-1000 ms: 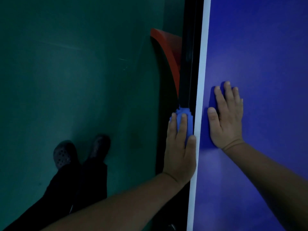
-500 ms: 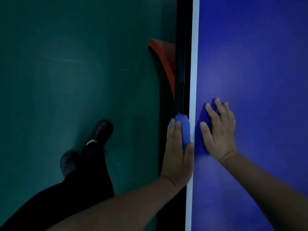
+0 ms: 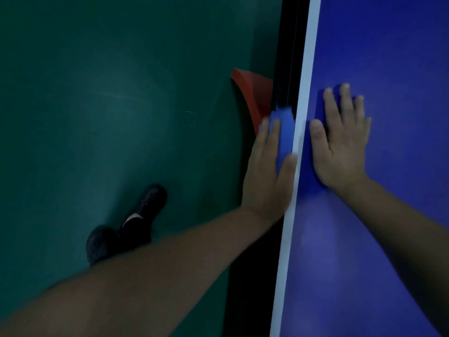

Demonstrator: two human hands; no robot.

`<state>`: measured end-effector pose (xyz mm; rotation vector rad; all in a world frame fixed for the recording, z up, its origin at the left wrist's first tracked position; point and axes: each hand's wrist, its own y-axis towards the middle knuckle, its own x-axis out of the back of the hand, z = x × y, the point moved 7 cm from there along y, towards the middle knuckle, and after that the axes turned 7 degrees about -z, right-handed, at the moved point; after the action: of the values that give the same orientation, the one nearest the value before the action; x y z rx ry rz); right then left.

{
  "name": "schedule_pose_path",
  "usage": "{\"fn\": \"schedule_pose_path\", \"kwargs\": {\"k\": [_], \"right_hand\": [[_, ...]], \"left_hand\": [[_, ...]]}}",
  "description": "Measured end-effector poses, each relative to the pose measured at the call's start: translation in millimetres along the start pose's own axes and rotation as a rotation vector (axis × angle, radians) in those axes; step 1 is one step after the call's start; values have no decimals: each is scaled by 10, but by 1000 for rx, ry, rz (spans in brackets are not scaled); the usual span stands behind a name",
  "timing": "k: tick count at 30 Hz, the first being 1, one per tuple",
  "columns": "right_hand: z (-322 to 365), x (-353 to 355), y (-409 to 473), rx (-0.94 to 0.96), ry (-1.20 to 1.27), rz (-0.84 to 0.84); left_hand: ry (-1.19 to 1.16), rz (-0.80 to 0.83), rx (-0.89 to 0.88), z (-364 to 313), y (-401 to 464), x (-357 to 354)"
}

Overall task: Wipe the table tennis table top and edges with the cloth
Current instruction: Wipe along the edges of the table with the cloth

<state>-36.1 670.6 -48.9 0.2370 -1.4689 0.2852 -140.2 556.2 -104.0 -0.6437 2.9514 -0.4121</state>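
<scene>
- Far left, dark green floor (image 3: 97,117), and two black shoes (image 3: 136,220) planted on it, one ahead of the other.
- Over by the table's side, an orange curved panel (image 3: 252,98) pokes out from underneath.
- There's the left hand (image 3: 269,171), fingers long and close together, pressing the bright blue cloth (image 3: 283,132) flat against the black side edge (image 3: 288,69); thumb hooked up at the white border line (image 3: 306,81).
- On the right, the right hand (image 3: 342,144) lies flat, fingers slightly spread, gripping nothing, on the blue table tennis table top (image 3: 388,57).
</scene>
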Motion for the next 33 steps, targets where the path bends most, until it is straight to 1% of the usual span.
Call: {"fn": "schedule_pose_path", "kwargs": {"k": [3, 5, 6, 8, 12, 14, 15, 17, 19, 21, 23, 25, 30, 33], "right_hand": [[-20, 1, -7, -8, 19, -5], [-25, -5, -3, -11, 21, -3], [-21, -6, 0, -12, 24, -2], [-16, 2, 7, -10, 18, -5], [-3, -1, -8, -10, 1, 3], [-3, 1, -5, -15, 1, 6], [-3, -3, -6, -16, 0, 8], [-7, -1, -18, -21, -10, 6], [-4, -8, -23, -19, -12, -2], [-2, -22, -18, -15, -12, -1], [-15, -25, -19, -20, -12, 0], [-20, -24, -18, -15, -17, 2], [-22, -15, -7, -7, 3, -12], [-17, -3, -10, -8, 11, -21]], "left_hand": [[-35, 80, 106, 182, -908, 53], [-11, 104, 140, 221, -1138, 62], [5, 101, 148, 209, -1044, 54], [19, 65, 118, 93, -576, 8], [16, -12, 73, -221, 722, -71], [20, -18, 31, -317, 989, -75], [24, -9, 4, -316, 949, -71], [21, 8, -11, -194, 579, -35], [2, 58, 37, -17, -42, 9], [38, 113, 90, 72, -608, 39], [105, 126, 120, 90, -834, 35], [132, 89, 103, 61, -602, 8], [104, -13, 23, -243, 761, -79], [115, -49, -23, -353, 1073, -79]]}}
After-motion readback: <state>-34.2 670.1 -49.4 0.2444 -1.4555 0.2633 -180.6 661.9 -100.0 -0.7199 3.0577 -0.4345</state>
